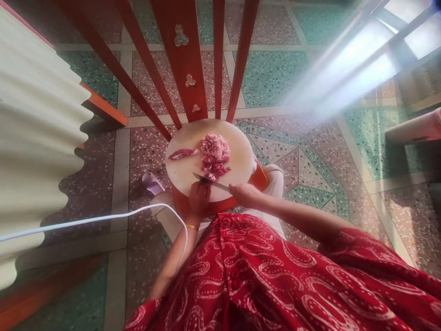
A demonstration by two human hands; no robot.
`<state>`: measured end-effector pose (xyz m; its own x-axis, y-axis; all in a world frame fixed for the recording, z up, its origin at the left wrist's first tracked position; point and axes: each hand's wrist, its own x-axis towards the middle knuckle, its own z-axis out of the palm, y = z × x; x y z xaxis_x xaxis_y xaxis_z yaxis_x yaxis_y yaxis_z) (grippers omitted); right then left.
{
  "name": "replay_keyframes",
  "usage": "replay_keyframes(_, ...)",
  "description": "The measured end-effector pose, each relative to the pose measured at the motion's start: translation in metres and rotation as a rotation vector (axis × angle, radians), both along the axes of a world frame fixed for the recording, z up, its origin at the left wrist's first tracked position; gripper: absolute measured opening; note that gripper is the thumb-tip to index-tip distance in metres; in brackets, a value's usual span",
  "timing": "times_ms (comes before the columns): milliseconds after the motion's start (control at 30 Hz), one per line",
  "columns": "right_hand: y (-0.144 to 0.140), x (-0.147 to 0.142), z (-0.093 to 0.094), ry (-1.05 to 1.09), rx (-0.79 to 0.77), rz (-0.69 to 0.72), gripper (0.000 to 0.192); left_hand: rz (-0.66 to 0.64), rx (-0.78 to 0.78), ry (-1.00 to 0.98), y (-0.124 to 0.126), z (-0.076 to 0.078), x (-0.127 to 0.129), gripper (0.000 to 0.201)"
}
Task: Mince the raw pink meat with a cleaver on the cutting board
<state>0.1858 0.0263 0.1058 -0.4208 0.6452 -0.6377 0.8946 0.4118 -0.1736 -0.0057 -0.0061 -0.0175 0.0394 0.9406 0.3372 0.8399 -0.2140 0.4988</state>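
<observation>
A round pale cutting board (pixel 182 172) rests on an orange-red chair seat in front of me. A heap of chopped pink meat (pixel 214 154) lies at its middle, and a longer uncut strip of meat (pixel 182 153) lies to its left. My right hand (pixel 244 193) grips the handle of a knife (pixel 210 181), whose blade lies flat across the board's near edge, pointing left. My left hand (pixel 199 196) is curled at the board's near edge, its fingers against the blade. A gold bangle sits on my left wrist.
The chair's red back slats (pixel 188 59) rise beyond the board. A white cable (pixel 86 220) runs from the left across the patterned terrazzo floor to my left arm. A corrugated cream sheet (pixel 31 138) stands at the left. My red patterned skirt (pixel 275 280) fills the foreground.
</observation>
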Motion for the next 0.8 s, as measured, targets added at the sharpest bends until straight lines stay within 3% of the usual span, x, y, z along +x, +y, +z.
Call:
replay_keyframes(200, 0.025, -0.051, -0.016, 0.096, 0.012, 0.045, 0.034, -0.051, 0.03, 0.02, 0.002, -0.008, -0.005, 0.011)
replay_keyframes(300, 0.034, -0.068, -0.02, 0.156, 0.015, 0.038, 0.03, -0.046, 0.034, 0.049, 0.001, -0.007, -0.006, 0.01)
replay_keyframes(367, 0.033, -0.06, -0.02, 0.156, 0.01, 0.038, 0.03, -0.035, 0.029, 0.036, 0.0, -0.005, -0.005, 0.011)
replay_keyframes(567, 0.023, 0.0, -0.013, -0.004, 0.027, -0.032, 0.021, -0.084, -0.013, -0.003, 0.015, 0.003, 0.002, 0.017)
replay_keyframes(667, 0.025, 0.006, -0.006, -0.038, 0.112, -0.093, 0.028, -0.101, -0.043, 0.053, 0.022, 0.008, 0.005, 0.019)
replay_keyframes(800, 0.022, -0.003, 0.005, -0.03, 0.132, -0.107, 0.033, -0.031, -0.02, 0.013, 0.011, 0.017, 0.002, 0.024)
